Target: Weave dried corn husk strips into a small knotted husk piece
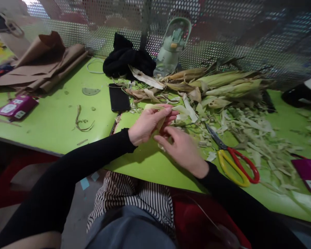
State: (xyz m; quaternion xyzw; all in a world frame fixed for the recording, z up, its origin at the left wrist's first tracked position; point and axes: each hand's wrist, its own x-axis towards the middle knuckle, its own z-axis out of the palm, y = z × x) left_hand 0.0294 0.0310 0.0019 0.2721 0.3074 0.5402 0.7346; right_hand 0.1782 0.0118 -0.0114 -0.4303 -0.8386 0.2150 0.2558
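Evidently, Plenty Lay in Shreds and Plenty Lay Whole

From where I stood, the pale husk strip was up in the air, just over the near middle of the green surface. The left hand had hold of it, thumb pressed down over it and fingers stretched out nearly straight. The right hand was just beside it, nearer the edge, its thumb parted from loosely bent fingers; whether it also had the strip's lower end, I could not tell.

As for how far along things were, I would have called it well under way. Off to the right, a broad scatter of shreds covered much of the surface, so a good deal of husk seemed to have been worked already. At the far side, though, a thick heap of whole husks lay against the perforated screen, apparently untouched, and that looked like a fair amount left. The strip in hand looked unfinished too, judging by its width beside the shreds.

The scissors lay idle right of the hands, blades pointing far and left. A dark phone sat to the left, near the heap's edge.
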